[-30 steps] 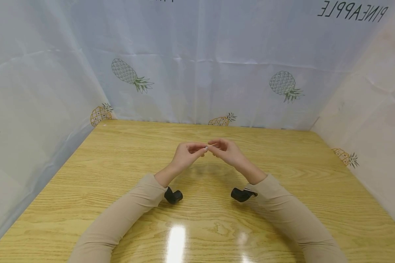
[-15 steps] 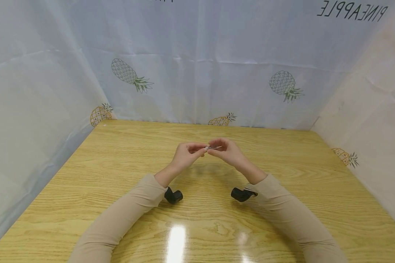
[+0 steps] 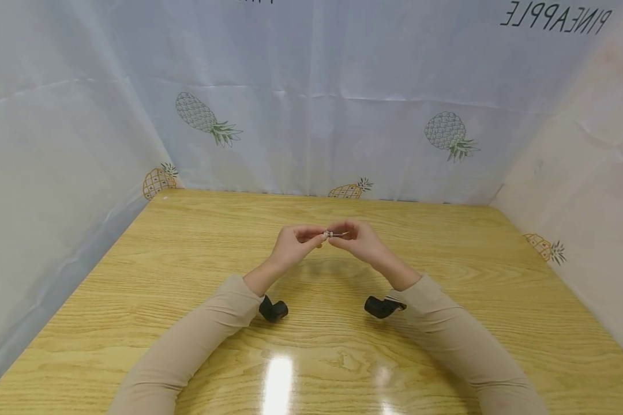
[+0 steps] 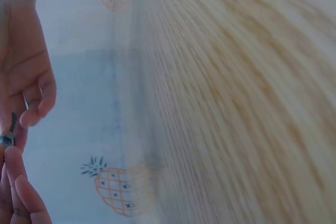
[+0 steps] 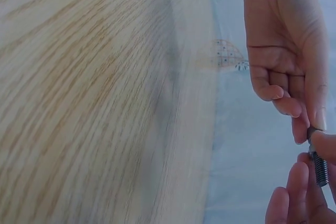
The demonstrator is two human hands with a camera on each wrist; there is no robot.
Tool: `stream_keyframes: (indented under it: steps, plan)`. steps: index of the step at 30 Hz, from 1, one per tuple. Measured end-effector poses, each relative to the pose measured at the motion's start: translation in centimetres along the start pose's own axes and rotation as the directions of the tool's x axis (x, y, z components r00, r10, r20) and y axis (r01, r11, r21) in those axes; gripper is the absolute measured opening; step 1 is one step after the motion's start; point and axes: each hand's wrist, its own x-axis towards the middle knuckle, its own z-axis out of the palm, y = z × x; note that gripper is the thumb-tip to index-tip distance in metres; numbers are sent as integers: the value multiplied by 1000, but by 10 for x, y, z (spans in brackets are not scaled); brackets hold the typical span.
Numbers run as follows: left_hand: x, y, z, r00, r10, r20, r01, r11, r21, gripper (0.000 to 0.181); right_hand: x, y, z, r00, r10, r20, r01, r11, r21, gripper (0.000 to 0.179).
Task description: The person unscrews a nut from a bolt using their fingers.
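A small metal bolt (image 5: 321, 170) with a threaded shank is held between the two hands above the table. A wider ring-like part, perhaps a nut, sits along it. The left hand (image 3: 291, 244) pinches one end between thumb and fingers. From the other side, the right hand (image 3: 362, 241) has its thumb and fingers around the bolt, whose shank points toward that palm. In the right wrist view the right thumb (image 5: 326, 146) covers part of the bolt. The left wrist view catches only a piece of the bolt (image 4: 7, 139) at its edge, between the fingertips.
A wood-grain table (image 3: 187, 259) lies below the hands. White pineapple-print curtains (image 3: 311, 138) hang behind it and at both sides. Black wrist-worn pieces (image 3: 274, 310) stick out by both sleeves.
The right fingers and thumb have shifted slightly around the bolt, which shows more clearly between them than one second ago. The left hand and both forearms look still.
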Motion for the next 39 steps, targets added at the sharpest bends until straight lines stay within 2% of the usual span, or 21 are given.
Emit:
stream_keyframes:
  steps: [6, 11, 16, 20, 28, 33, 36, 39]
  plan:
    - [-2, 2, 0, 1000, 2, 1, -2, 1000, 4, 26, 0, 0, -1, 1000, 18, 24, -18, 1000, 11, 39]
    - [-2, 2, 0, 1000, 1, 6, -1, 1000, 13, 27, 0, 0, -1, 997, 50, 57, -52, 998, 22, 38]
    - [-2, 3, 0, 1000, -8, 8, 9, 1000, -11, 29, 1, 1, 0, 1000, 0, 28, 0, 1000, -4, 30]
    - [-2, 3, 0, 1000, -12, 5, 12, 1000, -12, 28, 1, 1, -1, 1000, -29, 13, 29, 999, -16, 34]
    - [-2, 2, 0, 999, -36, -5, 36, 999, 13, 26, 1, -1, -2, 999, 36, 39, -36, 999, 5, 35]
    - [-1, 2, 0, 999, -47, -8, 46, 999, -17, 28, 1, 0, -1, 1000, 6, 13, -6, 1000, -25, 30]
    - [-1, 2, 0, 999, -45, -8, 45, 999, -24, 29, 1, 0, -2, 1000, 11, -3, -11, 1000, -21, 33]
    - [-1, 2, 0, 999, -36, -4, 36, 999, -9, 28, 1, -1, -2, 1000, 18, 14, -18, 1000, -4, 37]
